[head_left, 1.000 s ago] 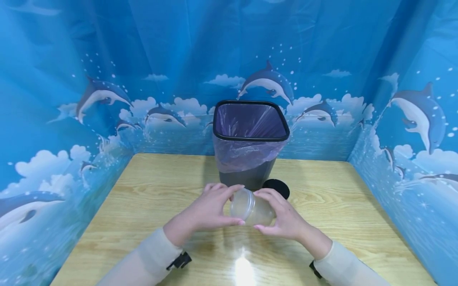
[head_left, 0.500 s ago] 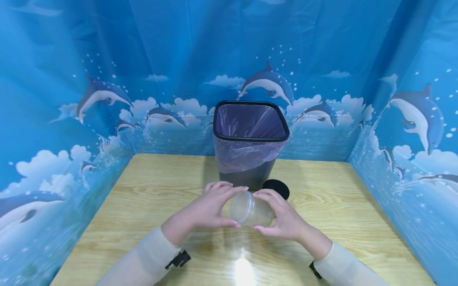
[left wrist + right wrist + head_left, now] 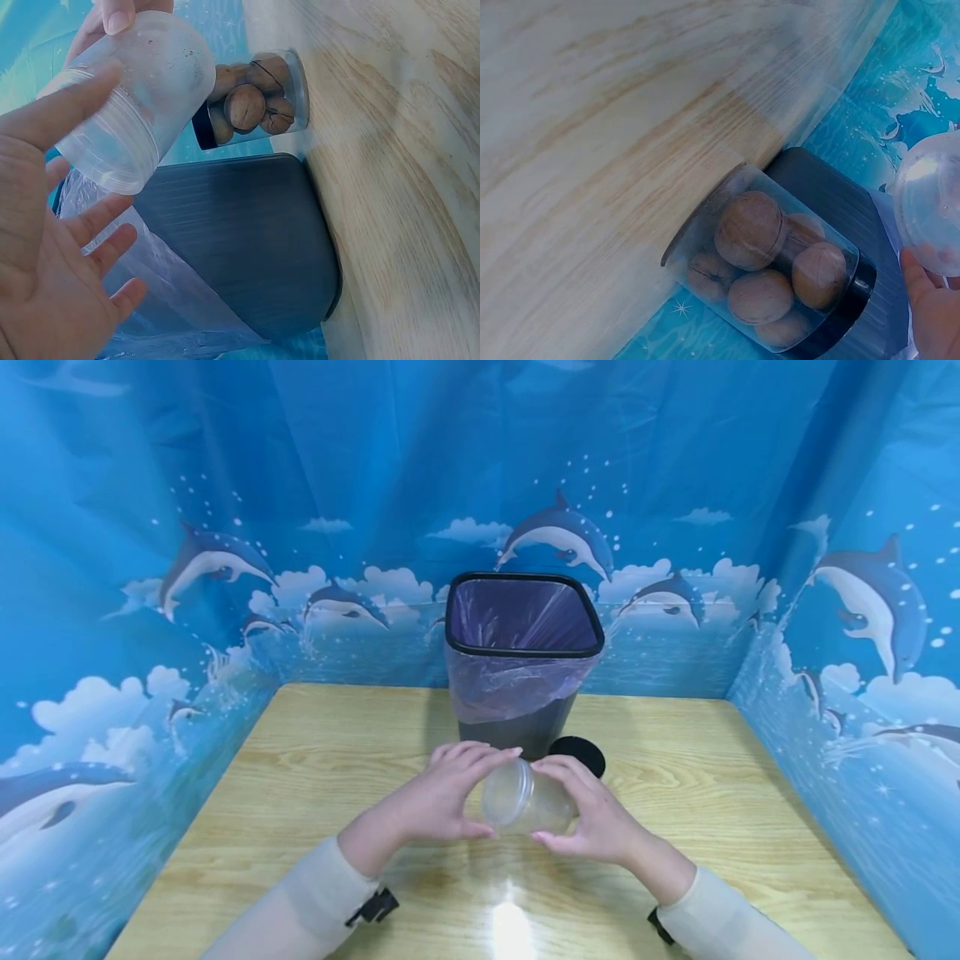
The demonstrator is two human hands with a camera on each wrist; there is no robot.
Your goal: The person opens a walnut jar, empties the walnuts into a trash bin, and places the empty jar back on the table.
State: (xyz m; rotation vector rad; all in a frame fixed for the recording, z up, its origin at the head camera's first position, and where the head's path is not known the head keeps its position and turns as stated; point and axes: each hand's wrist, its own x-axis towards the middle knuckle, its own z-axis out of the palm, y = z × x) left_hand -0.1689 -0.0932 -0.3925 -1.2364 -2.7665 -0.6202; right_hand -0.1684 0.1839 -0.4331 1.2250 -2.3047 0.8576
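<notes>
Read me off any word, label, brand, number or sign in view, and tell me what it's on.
None that I can read, in any view.
Clear jar: no lettering shows.
Walnut jar and its black lid: none on the visible sides.
Bin and liner: none.
Backdrop: printed pictures, no words.

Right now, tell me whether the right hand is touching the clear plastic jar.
Touching. The left wrist view shows it: at the top of the picture, the right hand lies directly against the side of the clear plastic jar, without a gap.
</notes>
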